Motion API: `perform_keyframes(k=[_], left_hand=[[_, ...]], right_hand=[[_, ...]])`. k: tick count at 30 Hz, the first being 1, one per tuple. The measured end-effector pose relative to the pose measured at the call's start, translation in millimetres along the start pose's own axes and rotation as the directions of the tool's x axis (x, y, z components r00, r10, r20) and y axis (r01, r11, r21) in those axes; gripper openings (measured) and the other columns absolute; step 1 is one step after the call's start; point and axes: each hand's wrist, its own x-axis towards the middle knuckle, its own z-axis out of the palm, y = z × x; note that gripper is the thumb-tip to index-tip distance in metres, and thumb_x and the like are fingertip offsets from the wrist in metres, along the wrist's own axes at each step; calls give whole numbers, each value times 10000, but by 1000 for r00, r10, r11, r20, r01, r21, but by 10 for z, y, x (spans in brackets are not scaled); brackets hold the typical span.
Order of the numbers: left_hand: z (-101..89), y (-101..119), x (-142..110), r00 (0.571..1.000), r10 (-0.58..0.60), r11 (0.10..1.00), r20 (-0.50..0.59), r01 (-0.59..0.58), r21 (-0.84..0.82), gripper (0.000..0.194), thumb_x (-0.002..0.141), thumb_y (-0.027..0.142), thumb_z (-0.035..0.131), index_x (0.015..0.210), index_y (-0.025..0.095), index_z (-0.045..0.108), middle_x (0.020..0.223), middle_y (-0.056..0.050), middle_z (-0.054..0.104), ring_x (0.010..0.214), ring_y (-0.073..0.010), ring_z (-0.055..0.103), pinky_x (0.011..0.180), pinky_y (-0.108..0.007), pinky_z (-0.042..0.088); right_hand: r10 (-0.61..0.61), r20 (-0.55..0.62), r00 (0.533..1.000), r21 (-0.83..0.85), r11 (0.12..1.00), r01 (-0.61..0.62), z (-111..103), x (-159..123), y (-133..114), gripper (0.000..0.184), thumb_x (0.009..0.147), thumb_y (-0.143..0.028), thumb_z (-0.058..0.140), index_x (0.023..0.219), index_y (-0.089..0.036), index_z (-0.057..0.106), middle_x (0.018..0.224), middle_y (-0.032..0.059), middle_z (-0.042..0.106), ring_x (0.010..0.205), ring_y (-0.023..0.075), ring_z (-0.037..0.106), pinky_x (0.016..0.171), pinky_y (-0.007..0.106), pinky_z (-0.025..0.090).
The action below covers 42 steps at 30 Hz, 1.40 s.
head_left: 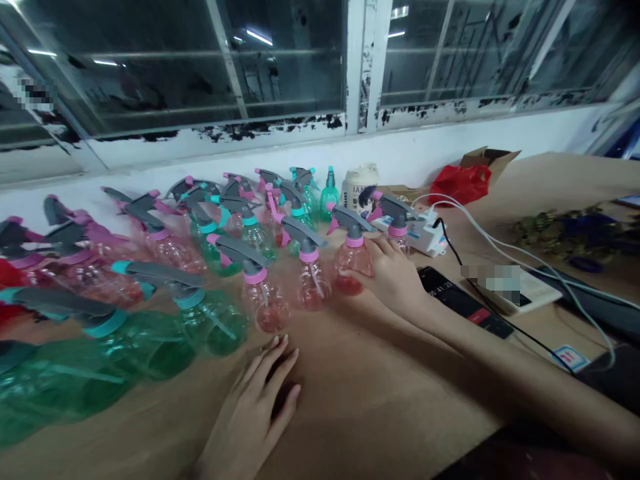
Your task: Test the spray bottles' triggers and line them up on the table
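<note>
My right hand (393,277) is wrapped round the body of a pink spray bottle (347,261) with a grey and pink trigger head. The bottle stands upright on the brown table (365,393). Just left of it is another pink spray bottle (314,283), and beyond that a third pink one (267,303). Flat on the table lies my left hand (260,393), fingers stretched out, holding nothing, its tips close to that third bottle. Green spray bottles (215,323) with turquoise collars stand to the left of my left hand.
Several more pink and green spray bottles crowd the back left along the wall. A paper cup (360,183), a white power strip (427,235) with cables, and a red plastic bag (460,183) are behind. On the right lie a phone (450,297) and a white box (525,290).
</note>
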Motion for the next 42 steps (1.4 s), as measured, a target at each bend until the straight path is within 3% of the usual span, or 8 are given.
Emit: perform_keyframes(k=[3,6,9,13,16,25,36,42], left_hand=[[-14,-6,-7,1000,-29,998,1,29,-51,426,950,330,392,1376,320,398,1410,0,469,1259,-247,480,1013,-468,444],[-47,-9,6,999,-36,995,-19,34,-92,454,940,310,382,1389,377,374,1369,28,515,1248,-254,495,980,-449,486],[-59,-20,22,999,-27,995,-33,24,-95,490,934,287,379,1405,410,334,1339,39,545,1229,-260,516,951,-454,510],[-9,-66,5,999,4,998,-54,-7,-60,511,925,292,403,1418,392,312,1396,34,488,1227,-266,518,950,-455,507],[26,-98,-34,999,15,999,-52,-17,-38,507,931,287,402,1422,368,304,1419,23,461,1221,-248,526,933,-417,522],[-24,-75,-90,999,-29,999,-23,29,-26,487,934,303,415,1406,377,322,1416,23,463,1213,-241,535,960,-424,506],[-93,-1,-42,998,-36,999,-44,36,11,384,942,360,370,1317,310,436,1308,-15,560,1129,-230,600,942,-398,510],[-266,182,-4,994,-60,998,-95,57,-32,357,920,360,440,1270,295,453,1253,-15,591,1107,-223,610,920,-374,518]], right_hand=[[-20,-48,999,12,1000,21,-108,-78,76,564,807,-471,622,1216,-87,569,1205,191,610,1152,371,523,941,516,448],[-34,-72,997,108,993,42,-295,-160,284,335,864,-414,553,1060,-167,663,1106,129,666,1074,315,583,896,462,478],[47,-86,995,198,980,-29,-447,-189,556,234,867,-375,543,951,-216,691,1009,82,693,964,278,619,834,439,490],[241,-90,966,336,921,-198,-444,-75,855,355,780,-457,629,983,-172,684,1009,137,673,906,300,611,729,442,501],[247,-45,968,424,882,-206,-336,100,948,426,769,-470,635,1066,-165,662,1037,127,683,912,279,629,728,410,508],[262,-38,964,558,806,-197,-210,363,760,342,810,-426,576,880,-117,703,740,100,709,679,236,645,600,343,461],[259,-147,955,540,830,-142,-806,6,623,240,766,-400,654,854,-181,694,796,50,700,711,205,622,664,329,446],[128,6,992,605,789,-106,-1071,-325,177,245,763,-433,676,826,-196,673,753,-2,665,682,170,590,608,284,419]])
